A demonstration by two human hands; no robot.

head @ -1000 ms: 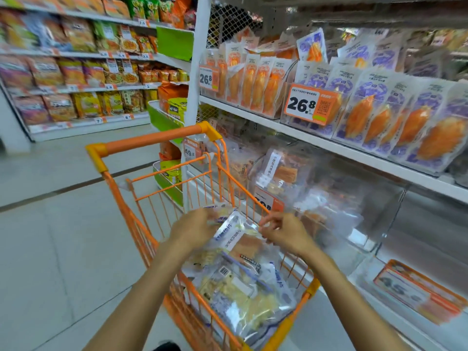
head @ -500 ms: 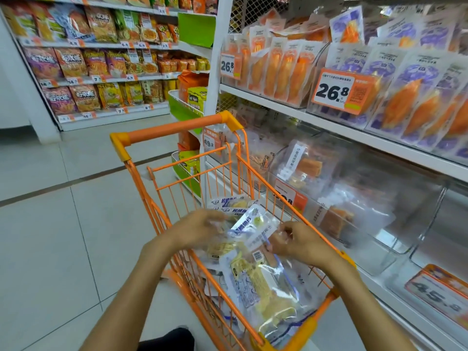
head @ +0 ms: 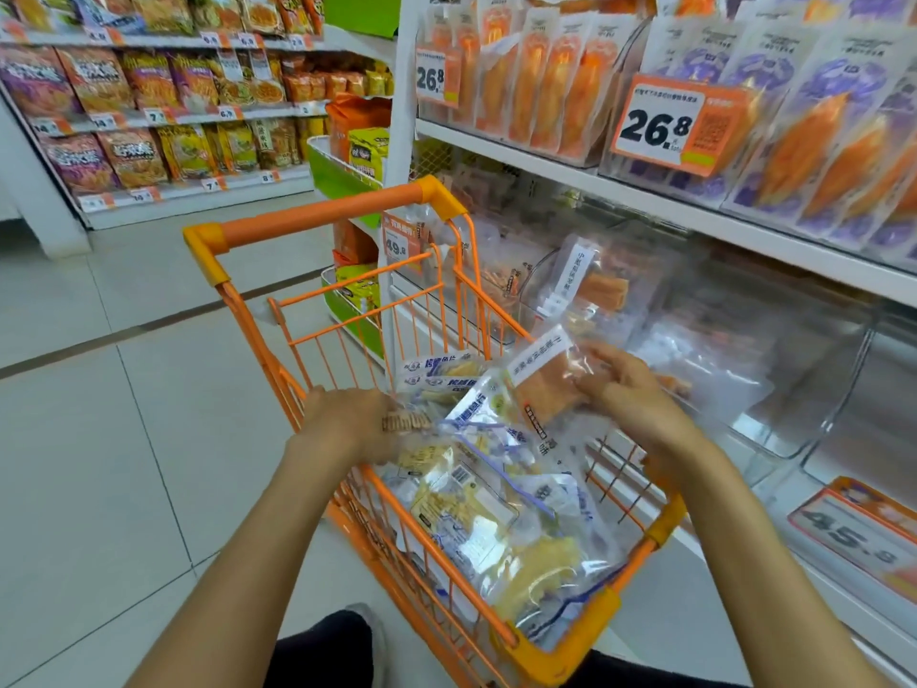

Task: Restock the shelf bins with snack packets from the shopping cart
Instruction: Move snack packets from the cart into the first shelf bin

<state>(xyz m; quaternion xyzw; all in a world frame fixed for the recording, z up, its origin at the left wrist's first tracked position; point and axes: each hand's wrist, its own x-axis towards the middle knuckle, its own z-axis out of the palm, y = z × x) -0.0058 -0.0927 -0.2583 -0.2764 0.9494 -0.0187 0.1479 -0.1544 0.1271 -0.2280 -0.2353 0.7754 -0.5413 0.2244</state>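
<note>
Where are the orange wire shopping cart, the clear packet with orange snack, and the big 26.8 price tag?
orange wire shopping cart [head: 322,218], head view, far handle bar.
clear packet with orange snack [head: 548,389], head view, orange contents.
26.8 price tag [head: 655,125], head view, printed digits.

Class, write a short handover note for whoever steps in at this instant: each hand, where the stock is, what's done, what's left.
Right hand: grip on a clear packet of orange snack, lifted above the cart.
Left hand: holding a small packet at the cart's near left.
Orange shopping cart: yellow snack packets piled inside.
Clear shelf bin on the right: partly stocked.
Left: place the lifted packet, then empty the cart.
</note>
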